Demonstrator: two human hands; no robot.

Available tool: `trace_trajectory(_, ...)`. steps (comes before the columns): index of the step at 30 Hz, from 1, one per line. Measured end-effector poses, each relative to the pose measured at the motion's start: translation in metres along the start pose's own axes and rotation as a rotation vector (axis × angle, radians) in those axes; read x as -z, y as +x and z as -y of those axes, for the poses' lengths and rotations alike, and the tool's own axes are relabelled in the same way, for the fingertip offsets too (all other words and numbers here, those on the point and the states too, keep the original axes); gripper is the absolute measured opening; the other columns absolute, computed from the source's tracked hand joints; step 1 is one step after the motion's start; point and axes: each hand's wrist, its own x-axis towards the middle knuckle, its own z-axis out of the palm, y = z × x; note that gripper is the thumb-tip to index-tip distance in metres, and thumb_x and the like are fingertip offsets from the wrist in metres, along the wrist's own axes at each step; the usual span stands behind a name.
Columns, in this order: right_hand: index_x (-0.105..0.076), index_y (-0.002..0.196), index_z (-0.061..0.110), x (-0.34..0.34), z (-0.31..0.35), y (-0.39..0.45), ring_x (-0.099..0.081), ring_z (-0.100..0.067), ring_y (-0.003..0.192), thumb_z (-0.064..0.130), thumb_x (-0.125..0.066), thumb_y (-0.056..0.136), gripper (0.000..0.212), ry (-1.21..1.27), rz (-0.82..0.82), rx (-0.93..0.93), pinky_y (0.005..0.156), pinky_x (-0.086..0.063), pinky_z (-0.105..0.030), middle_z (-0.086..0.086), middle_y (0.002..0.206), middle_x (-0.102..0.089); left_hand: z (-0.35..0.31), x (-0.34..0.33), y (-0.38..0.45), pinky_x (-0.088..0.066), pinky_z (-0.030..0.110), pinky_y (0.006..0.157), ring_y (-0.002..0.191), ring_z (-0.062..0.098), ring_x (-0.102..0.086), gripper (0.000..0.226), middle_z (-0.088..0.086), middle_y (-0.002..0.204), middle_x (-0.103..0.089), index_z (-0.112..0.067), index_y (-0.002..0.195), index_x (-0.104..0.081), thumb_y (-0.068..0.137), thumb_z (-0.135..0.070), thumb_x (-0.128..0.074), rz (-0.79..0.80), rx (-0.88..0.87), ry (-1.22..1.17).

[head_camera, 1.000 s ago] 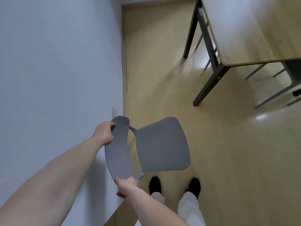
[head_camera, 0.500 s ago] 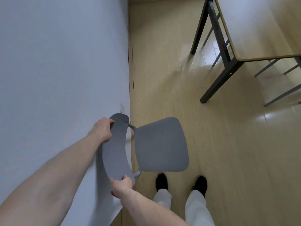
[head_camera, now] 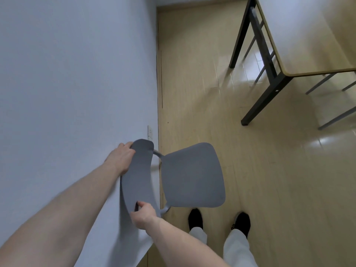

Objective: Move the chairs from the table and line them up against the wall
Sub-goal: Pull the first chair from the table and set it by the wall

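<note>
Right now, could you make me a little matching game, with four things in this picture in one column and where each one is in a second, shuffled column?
Things:
1. left hand
2. right hand
3. table
4. wall socket

Places:
A. low on the wall, just beyond the grey chair
B. gripping the near end of the chair's backrest
C. top right, on black legs
D. gripping the far end of the backrest, next to the wall

Pairs: 1-D, 2-B, 3-C, 4-A
</note>
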Motion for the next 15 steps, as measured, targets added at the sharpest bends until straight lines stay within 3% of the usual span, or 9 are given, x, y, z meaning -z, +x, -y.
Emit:
trace_trajectory(5, -0.044, 0.148, 0.020, 0.045, -0.003, -0.025, -0.050, -0.023, 0.135, 0.019, -0.062, 0.091, 0.060, -0.109, 0.018, -0.035, 0.109, -0.042, -0.026, -0.005, 0.149, -0.050, -0.018, 0.014, -0.010, -0.045, 0.034, 0.100, 0.127, 0.026, -0.046, 0.037, 0.010, 0.155, -0.028, -0.017, 0.121, -0.063, 0.085, -0.012, -0.059, 0.095, -0.007, 0.149)
trace_trajectory(10, -0.042, 0.150, 0.019, 0.143, -0.013, -0.068, -0.047, -0.024, 0.138, 0.024, -0.056, 0.096, 0.057, -0.380, -0.229, 0.029, 0.112, -0.040, -0.031, -0.003, 0.151, -0.048, -0.076, 0.057, -0.012, -0.039, 0.036, 0.109, 0.131, 0.027, -0.044, 0.042, 0.009, 0.144, -0.044, -0.016, 0.127, -0.059, 0.085, -0.019, -0.053, 0.028, -0.038, 0.039)
trace_trajectory(15, -0.040, 0.152, 0.023, 0.247, -0.029, -0.115, -0.047, -0.024, 0.138, 0.025, -0.054, 0.093, 0.060, -0.481, -0.467, 0.042, 0.110, -0.043, -0.032, 0.001, 0.153, -0.046, -0.154, 0.115, -0.017, -0.040, 0.041, 0.109, 0.137, 0.028, -0.040, 0.055, 0.009, 0.152, -0.038, -0.017, 0.140, -0.052, 0.086, -0.016, -0.053, -0.047, -0.124, -0.066)
